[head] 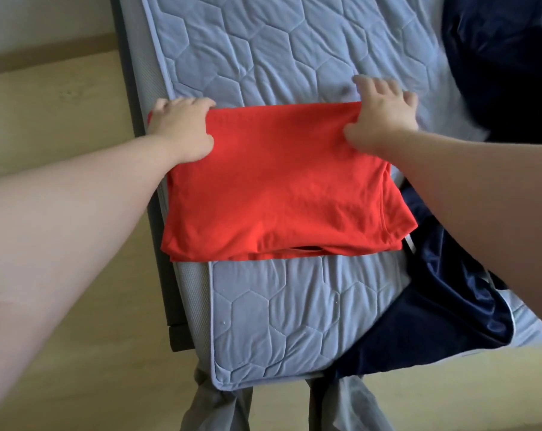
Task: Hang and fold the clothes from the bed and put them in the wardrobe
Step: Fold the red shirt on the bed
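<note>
Folded red shirt (279, 188) on bed (263, 57), nearside of fingers; left hand (182, 129) and right hand (383, 116) clamped on its far corners.

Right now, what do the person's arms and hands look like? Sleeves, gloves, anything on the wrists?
Both forearms are bare: no sleeve shows on the left arm or right arm. The left hand and right hand wear no gloves; no watch, bracelet or ring is visible. Grey trousers show at the bottom edge.
</note>
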### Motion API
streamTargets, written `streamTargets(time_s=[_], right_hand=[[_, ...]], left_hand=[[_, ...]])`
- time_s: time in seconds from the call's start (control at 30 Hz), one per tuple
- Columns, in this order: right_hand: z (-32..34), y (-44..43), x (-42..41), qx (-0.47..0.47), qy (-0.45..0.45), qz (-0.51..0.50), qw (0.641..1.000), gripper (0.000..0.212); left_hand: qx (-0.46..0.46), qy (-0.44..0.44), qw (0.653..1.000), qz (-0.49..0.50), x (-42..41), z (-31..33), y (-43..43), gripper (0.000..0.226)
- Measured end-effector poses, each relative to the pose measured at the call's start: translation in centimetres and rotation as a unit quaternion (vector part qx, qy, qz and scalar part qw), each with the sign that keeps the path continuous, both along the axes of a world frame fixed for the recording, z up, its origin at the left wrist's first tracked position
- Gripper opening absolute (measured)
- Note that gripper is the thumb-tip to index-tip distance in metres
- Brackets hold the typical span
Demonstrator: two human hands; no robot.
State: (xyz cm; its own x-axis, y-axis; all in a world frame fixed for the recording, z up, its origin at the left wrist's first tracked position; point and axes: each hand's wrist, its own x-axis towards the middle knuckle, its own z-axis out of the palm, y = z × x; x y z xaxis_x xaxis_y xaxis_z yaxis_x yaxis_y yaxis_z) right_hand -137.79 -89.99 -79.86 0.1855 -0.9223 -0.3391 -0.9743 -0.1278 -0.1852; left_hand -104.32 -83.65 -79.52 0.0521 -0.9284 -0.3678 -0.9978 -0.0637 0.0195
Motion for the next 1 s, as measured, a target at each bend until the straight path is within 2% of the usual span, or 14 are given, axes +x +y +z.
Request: streamTargets(time_s=[0.03,0.1,0.2,0.23,0.33,0.47,0.57,0.7,0.77,0.83,0.93,1.0], right_hand=[[0.1,-0.1,0.6,0.024,0.043,0.070,0.996,0.076],[0.6,-0.1,1.8,0.043,0.115,0.132,0.984,0.066],[2.0,-0.3,2.5,-0.022,0.160,0.170,0.972,0.026],[2.7,-0.1,2.3,-0.036,0.164,0.185,0.968,0.021],[4.4,2.1,0.6,-0.054,0.113,0.199,0.972,0.019],[6.8,8.1,-2.3,-0.168,0.045,0.211,0.962,0.018],[7.4,13.8,-3.6,-0.173,0.011,0.215,0.961,0.019],[5.6,19.6,-4.9,-0.089,0.049,0.258,0.961,0.021],[4.7,20.8,-5.1,-0.031,0.102,0.239,0.965,0.022],[3.9,21.4,-5.0,0.029,0.154,0.223,0.962,0.027],[3.2,21.2,-4.3,0.114,0.182,0.222,0.951,0.038],[3.2,20.6,-2.8,0.098,0.160,0.204,0.961,0.027]], left_hand=[[0.047,-0.015,0.999,-0.014,-0.4,0.0,-0.5,0.061],[0.085,-0.030,0.996,-0.022,-0.7,0.4,-1.4,0.050],[0.074,-0.038,0.996,-0.028,-0.5,1.9,-1.3,0.032],[0.052,-0.041,0.997,-0.032,-0.3,2.6,-0.8,0.028],[-0.047,-0.025,0.998,-0.046,0.4,4.4,2.5,0.027],[-0.156,0.043,0.981,-0.103,0.1,7.3,9.4,0.022],[-0.178,0.030,0.971,-0.155,-0.9,8.3,15.6,0.016],[-0.098,0.039,0.979,-0.172,-2.4,6.4,22.0,0.015],[-0.045,0.002,0.985,-0.168,-2.9,4.9,23.4,0.018],[0.018,-0.039,0.990,-0.133,-3.0,3.6,23.8,0.024],[0.111,-0.073,0.988,-0.074,-3.7,2.4,23.2,0.034],[0.114,-0.092,0.988,-0.046,-5.0,2.6,22.2,0.035]])
